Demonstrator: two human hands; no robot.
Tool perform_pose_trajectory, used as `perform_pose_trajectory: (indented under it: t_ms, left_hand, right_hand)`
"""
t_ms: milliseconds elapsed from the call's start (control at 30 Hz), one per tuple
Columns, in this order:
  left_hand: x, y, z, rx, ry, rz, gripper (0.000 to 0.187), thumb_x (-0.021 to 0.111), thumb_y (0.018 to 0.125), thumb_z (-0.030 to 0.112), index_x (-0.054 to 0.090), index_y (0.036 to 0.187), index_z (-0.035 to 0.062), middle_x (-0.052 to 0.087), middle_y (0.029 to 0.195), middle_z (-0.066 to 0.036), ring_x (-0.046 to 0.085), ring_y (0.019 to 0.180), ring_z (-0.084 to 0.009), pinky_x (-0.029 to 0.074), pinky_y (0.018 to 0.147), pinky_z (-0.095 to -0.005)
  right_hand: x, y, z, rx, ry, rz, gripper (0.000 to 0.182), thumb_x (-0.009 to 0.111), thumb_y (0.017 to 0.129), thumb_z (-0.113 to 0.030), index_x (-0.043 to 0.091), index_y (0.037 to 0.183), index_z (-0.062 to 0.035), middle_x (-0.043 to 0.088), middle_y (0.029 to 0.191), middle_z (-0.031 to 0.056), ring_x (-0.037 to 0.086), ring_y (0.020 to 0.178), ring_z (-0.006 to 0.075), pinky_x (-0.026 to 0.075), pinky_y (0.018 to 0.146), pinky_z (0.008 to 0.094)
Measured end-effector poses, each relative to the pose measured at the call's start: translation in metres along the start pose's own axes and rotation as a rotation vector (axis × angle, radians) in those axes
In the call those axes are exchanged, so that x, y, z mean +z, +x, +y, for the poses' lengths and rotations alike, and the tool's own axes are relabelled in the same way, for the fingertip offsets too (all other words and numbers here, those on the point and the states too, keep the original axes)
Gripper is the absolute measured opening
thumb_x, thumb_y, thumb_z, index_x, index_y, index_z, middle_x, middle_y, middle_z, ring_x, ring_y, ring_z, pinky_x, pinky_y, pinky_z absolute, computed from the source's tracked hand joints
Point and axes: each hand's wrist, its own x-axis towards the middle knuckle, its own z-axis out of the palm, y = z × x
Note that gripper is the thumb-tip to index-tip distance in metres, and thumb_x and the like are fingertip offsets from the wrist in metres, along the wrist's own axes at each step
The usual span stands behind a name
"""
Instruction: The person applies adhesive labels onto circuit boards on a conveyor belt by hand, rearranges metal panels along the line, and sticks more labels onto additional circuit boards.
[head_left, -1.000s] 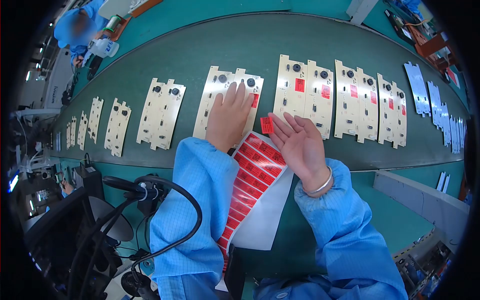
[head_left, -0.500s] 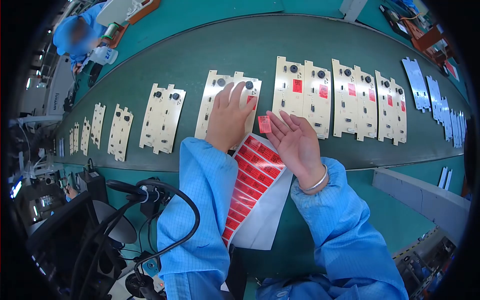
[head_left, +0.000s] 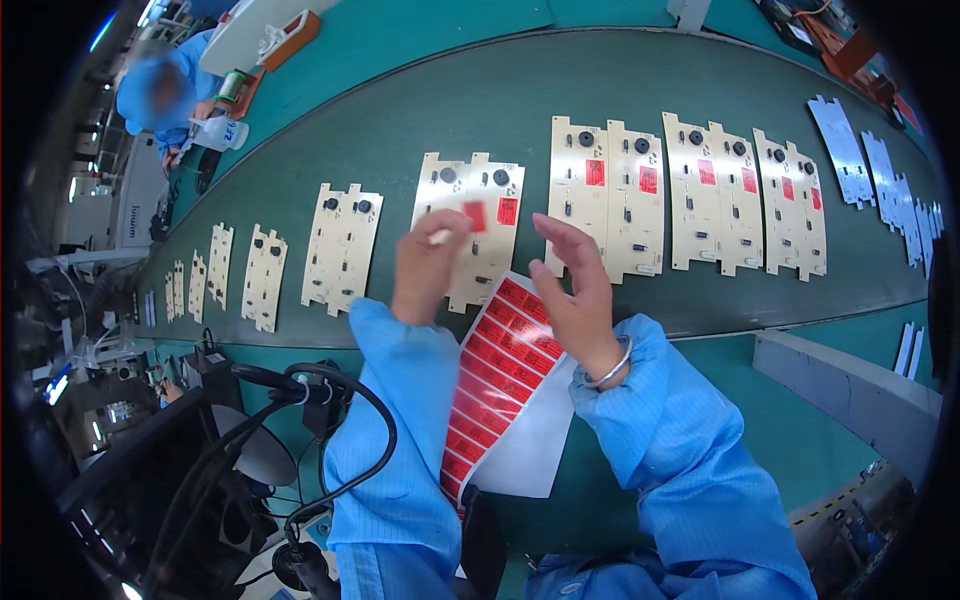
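Observation:
My left hand pinches a small red label by its edge, above a pair of cream circuit boards. The right board of that pair bears a red label near its top. My right hand is held just right of them, fingers apart and nothing in it. Below both hands lies a sheet of red labels on white backing, its upper end between my wrists.
Labelled boards stand in a row to the right, boards without labels to the left. Silvery strips lie far right. A grey metal beam is at lower right, black cables at lower left. A co-worker sits at upper left.
The loose red label has passed from my right hand's fingertips to my left hand, which has lifted and closed on it. A label now shows uncovered on the right board of the pair.

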Motion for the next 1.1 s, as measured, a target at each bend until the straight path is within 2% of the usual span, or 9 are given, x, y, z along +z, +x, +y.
perform_pose_trajectory:
  t_ms: [67,167,200,267,500,700,900,1033,1100]
  left_hand:
    - [-0.019,0.02,-0.006,-0.239,0.049,0.108,0.011,0.057,0.072,0.018,0.056,0.073,0.0071,0.05,0.085,-0.005,0.048,0.075,-0.0132,0.038,0.065,-0.0246]
    - [-0.027,0.038,-0.034,0.254,0.946,0.278,0.014,0.055,0.071,0.022,0.057,0.073,0.0086,0.048,0.091,-0.008,0.041,0.089,-0.0226,0.031,0.078,-0.0339]
    - [-0.027,0.039,-0.037,0.157,0.852,0.221,0.015,0.055,0.069,0.024,0.057,0.072,0.0098,0.044,0.097,-0.008,0.032,0.096,-0.0284,0.024,0.083,-0.0393]
    - [-0.026,0.04,-0.042,0.119,0.883,0.21,0.015,0.055,0.069,0.025,0.057,0.072,0.0102,0.043,0.098,-0.008,0.032,0.095,-0.0281,0.025,0.082,-0.0383]
    - [-0.025,0.042,-0.042,0.061,0.943,0.208,0.016,0.056,0.068,0.026,0.057,0.07,0.0101,0.041,0.099,-0.007,0.032,0.095,-0.0285,0.025,0.082,-0.0393]
    - [-0.012,0.041,-0.034,0.087,1.145,0.292,0.017,0.058,0.066,0.027,0.058,0.067,0.0093,0.043,0.095,-0.007,0.034,0.094,-0.0279,0.027,0.079,-0.0394]
    - [0.004,0.036,-0.029,0.338,1.405,0.514,0.028,0.057,0.066,0.037,0.057,0.059,0.0102,0.046,0.091,-0.005,0.039,0.089,-0.0252,0.028,0.079,-0.0378]
    - [0.003,0.028,-0.018,0.11,1.542,0.556,0.052,0.051,0.066,0.051,0.054,0.085,0.0033,0.044,0.099,-0.012,0.036,0.099,-0.0286,0.027,0.083,-0.0418]
    - [0.004,0.022,-0.015,-0.115,1.419,0.61,0.075,0.046,0.062,0.063,0.044,0.103,-0.0004,0.038,0.11,-0.018,0.032,0.106,-0.031,0.024,0.087,-0.0438]
  right_hand:
    - [0.002,0.009,0.01,-0.259,-0.302,-0.081,0.046,0.052,0.068,-0.007,0.034,0.109,0.0018,0.042,0.109,0.0165,0.04,0.103,0.0287,0.031,0.087,0.0372]
    - [0.009,0.021,0.014,-0.391,-0.586,-0.232,0.052,0.052,0.066,-0.011,0.033,0.112,0.0031,0.035,0.116,0.0182,0.031,0.111,0.0305,0.025,0.091,0.038]
    - [0.014,0.023,0.018,-0.394,-0.649,-0.265,0.053,0.051,0.066,-0.013,0.032,0.113,0.0035,0.033,0.118,0.0183,0.028,0.113,0.0301,0.024,0.092,0.0378]
    - [0.021,0.025,0.024,-0.39,-0.803,-0.333,0.056,0.049,0.068,-0.02,0.03,0.114,0.0058,0.027,0.122,0.0196,0.021,0.117,0.0287,0.02,0.094,0.037]
    - [0.028,0.025,0.036,-0.303,-0.908,-0.294,0.059,0.048,0.069,-0.026,0.031,0.114,0.0077,0.026,0.123,0.0208,0.022,0.117,0.0275,0.019,0.095,0.0367]
    - [0.028,0.025,0.035,-0.299,-0.948,-0.31,0.059,0.046,0.069,-0.027,0.03,0.114,0.0078,0.026,0.124,0.0199,0.021,0.118,0.0268,0.018,0.095,0.0364]
    - [0.029,0.024,0.036,-0.31,-0.981,-0.32,0.06,0.044,0.069,-0.028,0.029,0.115,0.0079,0.026,0.124,0.0191,0.02,0.118,0.0263,0.018,0.095,0.0362]
    - [0.031,0.024,0.029,-0.285,-0.993,-0.328,0.061,0.046,0.068,-0.028,0.029,0.115,0.0076,0.027,0.123,0.0195,0.021,0.118,0.0276,0.018,0.095,0.0365]
    - [0.027,0.02,0.01,-0.27,-0.981,-0.307,0.06,0.047,0.068,-0.028,0.03,0.114,0.0076,0.03,0.121,0.0205,0.023,0.116,0.0297,0.022,0.093,0.037]
